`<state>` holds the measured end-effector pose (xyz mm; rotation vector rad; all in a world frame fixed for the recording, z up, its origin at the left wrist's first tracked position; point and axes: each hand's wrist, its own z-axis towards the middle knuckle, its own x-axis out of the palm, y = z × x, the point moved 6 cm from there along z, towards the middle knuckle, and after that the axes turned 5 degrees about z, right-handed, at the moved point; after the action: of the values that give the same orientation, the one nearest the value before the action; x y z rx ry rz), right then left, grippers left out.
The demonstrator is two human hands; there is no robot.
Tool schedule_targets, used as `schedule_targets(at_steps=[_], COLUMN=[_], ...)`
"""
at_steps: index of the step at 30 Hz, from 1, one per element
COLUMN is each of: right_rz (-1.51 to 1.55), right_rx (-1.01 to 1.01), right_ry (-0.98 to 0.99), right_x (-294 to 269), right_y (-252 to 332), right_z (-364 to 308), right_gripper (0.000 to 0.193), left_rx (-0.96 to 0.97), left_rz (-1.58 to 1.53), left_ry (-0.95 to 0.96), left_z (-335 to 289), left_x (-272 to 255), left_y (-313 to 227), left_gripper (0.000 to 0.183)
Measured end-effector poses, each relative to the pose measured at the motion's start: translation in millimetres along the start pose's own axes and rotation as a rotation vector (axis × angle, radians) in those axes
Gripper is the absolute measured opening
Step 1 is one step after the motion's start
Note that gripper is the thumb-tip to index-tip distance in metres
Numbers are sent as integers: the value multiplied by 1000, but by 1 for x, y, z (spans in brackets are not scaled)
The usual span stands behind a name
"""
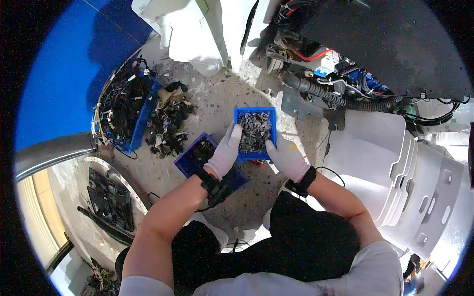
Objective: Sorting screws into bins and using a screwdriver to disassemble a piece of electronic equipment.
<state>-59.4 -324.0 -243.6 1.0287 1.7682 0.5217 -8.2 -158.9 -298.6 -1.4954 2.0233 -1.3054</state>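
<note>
The white-gloved left hand [226,154] and right hand [287,159] are holding 1 blue bin [255,110] between them, in front of the person's legs [311,222]. The left hand is pinching the bin's left wall, its thumb lying at the rim; the right hand is pinching the lower right corner in the same manner, the other fingers being largely hidden. Small grey parts [254,131] are filling the bin. A darker blue tray [238,178] is lying askew to the left, the left hand partly covering it. Farther left, a heap of dark scraps [169,123] is resting beside a blue container [143,121] of tangled cables [121,103]. At right, white panels [365,148] are nesting together.
</note>
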Motion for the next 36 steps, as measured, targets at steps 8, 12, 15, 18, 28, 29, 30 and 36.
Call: schedule_targets(at_steps=[8,12,15,18,28,29,30,36], right_rz=[-65,23,9,-19,-432,-474,-515,-534], right_rx=[-113,-27,1,-104,-562,-558,-554,-528], right_ry=[-102,27,39,-144,-323,-321,-320,-184], right_x=[-24,-17,-21,-34,-61,-60,-58,-49], right_y=[30,22,28,38,106,108,110,104], right_z=[-17,-5,-14,-18,-10,-10,-10,-25], right_gripper=[41,47,54,60,60,60,60,52], left_rx=[256,60,88,116,283,255,228,176], left_rz=[143,17,-70,-150,-11,-46,-81,-181], left_ry=[-24,-6,125,14,-14,3,19,33], left_z=[-22,-15,-20,-21,-25,-25,-25,-18], left_x=[18,15,20,19,28,30,31,20], left_y=[-51,-41,-52,-48,-77,-78,-79,-69], left_gripper=[64,59,54,45,46,45,44,46])
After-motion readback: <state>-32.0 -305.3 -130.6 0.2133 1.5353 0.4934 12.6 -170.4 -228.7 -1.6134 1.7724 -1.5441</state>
